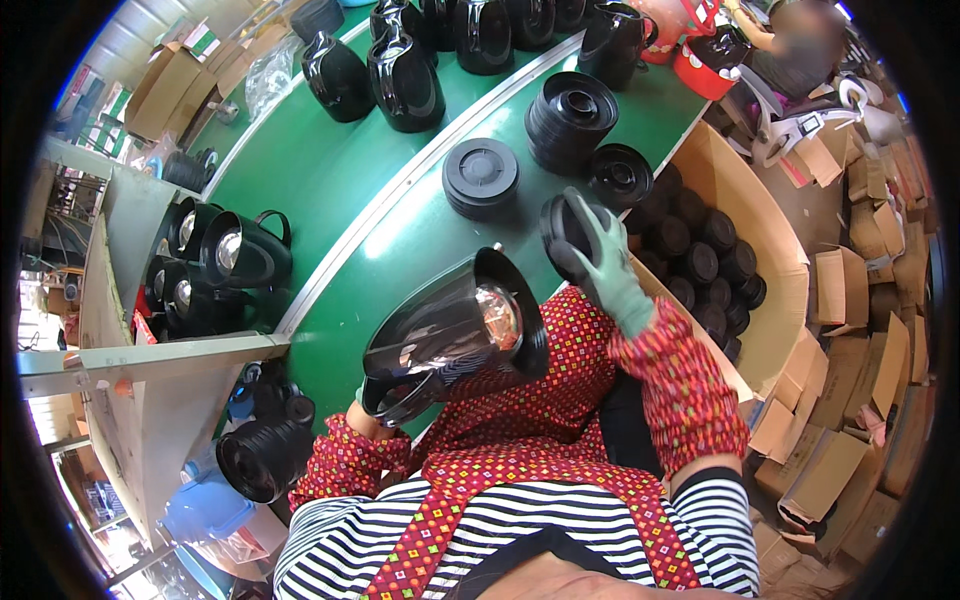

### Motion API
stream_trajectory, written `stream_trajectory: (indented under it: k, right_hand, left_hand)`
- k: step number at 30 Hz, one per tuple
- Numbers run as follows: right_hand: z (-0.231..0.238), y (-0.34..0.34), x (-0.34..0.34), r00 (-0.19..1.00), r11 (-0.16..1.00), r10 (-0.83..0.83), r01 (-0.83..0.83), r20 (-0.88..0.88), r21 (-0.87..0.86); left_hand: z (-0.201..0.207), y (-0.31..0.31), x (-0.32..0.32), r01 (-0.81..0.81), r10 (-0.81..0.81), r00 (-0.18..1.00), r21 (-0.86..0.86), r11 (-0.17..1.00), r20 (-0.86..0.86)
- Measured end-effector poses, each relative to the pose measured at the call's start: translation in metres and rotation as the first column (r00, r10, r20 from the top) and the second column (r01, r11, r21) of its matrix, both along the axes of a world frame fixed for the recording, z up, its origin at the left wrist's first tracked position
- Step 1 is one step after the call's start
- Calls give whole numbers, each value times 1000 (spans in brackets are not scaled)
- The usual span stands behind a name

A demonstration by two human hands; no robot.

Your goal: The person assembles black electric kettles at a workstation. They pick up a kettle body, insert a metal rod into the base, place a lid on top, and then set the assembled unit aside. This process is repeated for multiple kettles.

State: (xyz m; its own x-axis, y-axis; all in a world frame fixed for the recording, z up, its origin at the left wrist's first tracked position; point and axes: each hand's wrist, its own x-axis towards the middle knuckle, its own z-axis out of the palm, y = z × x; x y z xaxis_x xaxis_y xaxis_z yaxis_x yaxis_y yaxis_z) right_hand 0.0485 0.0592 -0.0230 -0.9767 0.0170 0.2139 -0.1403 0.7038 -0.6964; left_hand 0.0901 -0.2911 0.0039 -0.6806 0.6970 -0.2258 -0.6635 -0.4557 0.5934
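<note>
A glossy black jug (425,335) lies tilted in front of me, its wide open end toward the right and a shiny silvery liner (499,318) inside. My left hand (369,422) is closed on it at the handle end; most of the fingers are hidden behind the handle. In a pale green glove, my right hand (612,262) grips a round black ribbed lid (562,237) just right of the jug's mouth, apart from it. Beyond the hands, a short stack of round black lids (480,178) sits on the green bench. A taller stack of black ring-shaped parts (571,115) stands to its right, next to a single black ring (621,176).
Several black jugs stand upright on the green bench (330,170) at the back; more lie on a shelf at left. To my right is a cardboard box (775,240) holding round black parts. Stacked black rings (262,460) hang at lower left. Another person (800,45) is at far right.
</note>
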Motion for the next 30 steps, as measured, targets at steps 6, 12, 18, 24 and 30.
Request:
stream_trajectory:
  k: [6, 12, 18, 24, 30]
  right_hand:
    - [93, -30, 103, 986, 861, 146, -169, -85, -480]
    - [103, -23, 147, 994, 804, 68, -108, -90, -585]
    - [103, -13, 176, 984, 811, 41, -135, -174, -570]
    - [102, 10, 187, 900, 913, 145, -282, -411, -296]
    - [118, 18, 192, 849, 927, 264, -354, -457, -121]
  left_hand:
    - [-6, 35, -1, 95, -96, 995, 80, 992, 5]
    - [-1, 55, 7, 223, -219, 973, 59, 973, -68]
    - [8, 69, 10, 328, -322, 932, 9, 945, -167]
    - [19, 85, 3, 453, -458, 831, -93, 887, -316]
    - [-5, 89, -1, 486, -503, 854, 145, 862, 132]
